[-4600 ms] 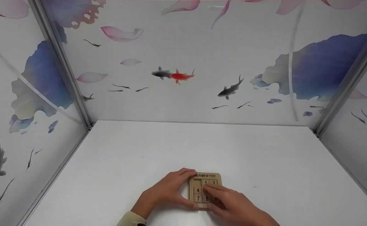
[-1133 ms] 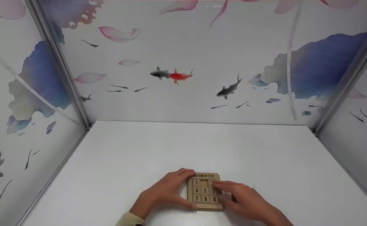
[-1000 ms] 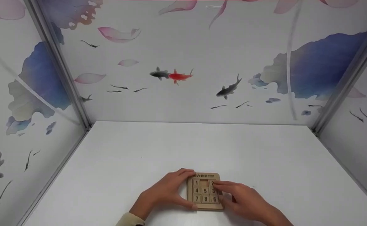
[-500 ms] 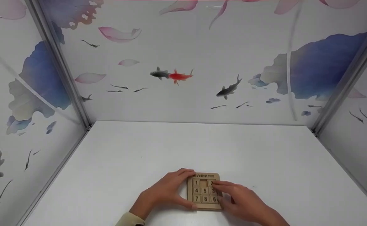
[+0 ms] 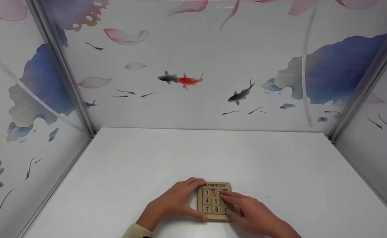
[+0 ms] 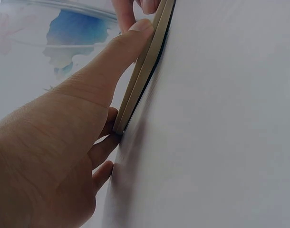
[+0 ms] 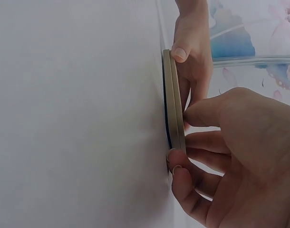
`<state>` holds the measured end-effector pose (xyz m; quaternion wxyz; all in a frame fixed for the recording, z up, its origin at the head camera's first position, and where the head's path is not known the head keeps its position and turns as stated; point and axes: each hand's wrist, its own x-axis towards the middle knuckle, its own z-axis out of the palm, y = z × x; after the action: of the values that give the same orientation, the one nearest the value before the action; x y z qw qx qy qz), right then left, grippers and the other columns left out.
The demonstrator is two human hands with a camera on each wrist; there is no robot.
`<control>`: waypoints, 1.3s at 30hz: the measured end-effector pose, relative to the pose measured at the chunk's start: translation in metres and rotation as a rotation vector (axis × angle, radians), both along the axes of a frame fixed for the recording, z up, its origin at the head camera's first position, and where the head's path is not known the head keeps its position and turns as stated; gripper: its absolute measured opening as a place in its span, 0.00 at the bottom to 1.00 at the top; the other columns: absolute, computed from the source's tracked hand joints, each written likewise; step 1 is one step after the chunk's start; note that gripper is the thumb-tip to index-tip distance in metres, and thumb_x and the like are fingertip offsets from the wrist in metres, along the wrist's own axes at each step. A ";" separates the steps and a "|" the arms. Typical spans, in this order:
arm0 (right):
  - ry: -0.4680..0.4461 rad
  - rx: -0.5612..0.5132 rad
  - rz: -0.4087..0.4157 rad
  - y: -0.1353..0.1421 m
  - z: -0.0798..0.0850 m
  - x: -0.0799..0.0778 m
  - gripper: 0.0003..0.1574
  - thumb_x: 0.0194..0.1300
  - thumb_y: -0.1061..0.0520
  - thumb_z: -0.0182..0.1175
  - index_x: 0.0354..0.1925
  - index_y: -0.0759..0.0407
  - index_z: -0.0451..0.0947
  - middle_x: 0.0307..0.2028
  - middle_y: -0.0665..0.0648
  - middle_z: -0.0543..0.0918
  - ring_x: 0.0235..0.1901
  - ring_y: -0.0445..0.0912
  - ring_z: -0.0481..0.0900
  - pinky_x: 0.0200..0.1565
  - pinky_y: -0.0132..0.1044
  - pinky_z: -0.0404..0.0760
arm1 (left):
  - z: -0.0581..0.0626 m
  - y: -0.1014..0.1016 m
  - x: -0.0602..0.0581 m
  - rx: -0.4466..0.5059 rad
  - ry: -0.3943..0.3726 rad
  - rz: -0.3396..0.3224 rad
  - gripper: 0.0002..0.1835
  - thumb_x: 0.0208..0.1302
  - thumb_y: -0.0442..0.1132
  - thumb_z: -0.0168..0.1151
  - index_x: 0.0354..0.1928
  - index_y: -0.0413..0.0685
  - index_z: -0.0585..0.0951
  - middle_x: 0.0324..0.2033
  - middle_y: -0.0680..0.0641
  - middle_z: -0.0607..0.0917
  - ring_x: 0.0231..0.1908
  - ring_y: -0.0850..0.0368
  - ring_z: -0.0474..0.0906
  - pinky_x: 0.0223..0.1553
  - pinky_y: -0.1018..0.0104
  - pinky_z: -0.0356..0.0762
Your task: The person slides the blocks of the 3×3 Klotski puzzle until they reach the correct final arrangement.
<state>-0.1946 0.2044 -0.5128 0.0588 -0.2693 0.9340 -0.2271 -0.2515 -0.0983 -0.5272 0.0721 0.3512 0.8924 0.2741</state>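
Note:
A wooden number sliding puzzle [image 5: 216, 217] lies flat near the front of the white table, with numbered tiles in its frame. My left hand [image 5: 175, 200] grips its left side, fingers at the far corner and thumb at the near corner. From the right, my right hand [image 5: 253, 211] reaches over the board, fingertips on the tile marked 2 [image 5: 218, 192], which sits partway across the gap in the top row. Tiles 3 and 6 are partly covered. In the right wrist view, the outer fingers [image 7: 183, 185] bend at the puzzle's edge [image 7: 173, 104].
The white table [image 5: 147, 155] reaches back to a wall [image 5: 193, 112] printed with fish and petals. Side walls rise at left and right, with grey metal posts [image 5: 68, 69] at the corners.
Tile 1 has moved left into the top left corner. Over the last half second, my right fingers have slid tile 2 leftward, narrowing the gap. The left hand keeps its grip.

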 end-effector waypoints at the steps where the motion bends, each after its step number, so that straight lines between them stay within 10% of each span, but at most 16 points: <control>1: -0.010 0.000 -0.003 -0.001 0.000 0.000 0.35 0.80 0.37 0.61 0.78 0.46 0.75 0.77 0.52 0.76 0.67 0.47 0.81 0.61 0.51 0.87 | 0.000 0.000 0.000 0.001 -0.002 0.000 0.61 0.51 0.79 0.75 0.83 0.61 0.66 0.77 0.61 0.71 0.76 0.55 0.71 0.80 0.49 0.71; 7: -0.059 -0.011 -0.016 -0.005 0.000 0.001 0.40 0.80 0.29 0.55 0.79 0.45 0.72 0.78 0.50 0.74 0.77 0.57 0.73 0.72 0.64 0.78 | 0.000 0.001 0.001 0.008 -0.013 0.011 0.61 0.51 0.80 0.75 0.83 0.62 0.66 0.78 0.62 0.70 0.76 0.54 0.70 0.80 0.47 0.70; 39: -0.091 0.000 -0.015 -0.010 -0.001 0.007 0.42 0.81 0.27 0.52 0.83 0.39 0.65 0.82 0.44 0.67 0.78 0.53 0.72 0.72 0.61 0.78 | -0.003 0.000 0.000 0.006 0.026 0.005 0.61 0.51 0.80 0.75 0.82 0.62 0.67 0.77 0.62 0.72 0.75 0.56 0.72 0.79 0.49 0.72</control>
<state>-0.1874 0.1947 -0.5142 0.0993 -0.2519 0.9323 -0.2396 -0.2512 -0.0978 -0.5300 0.0588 0.3529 0.8932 0.2724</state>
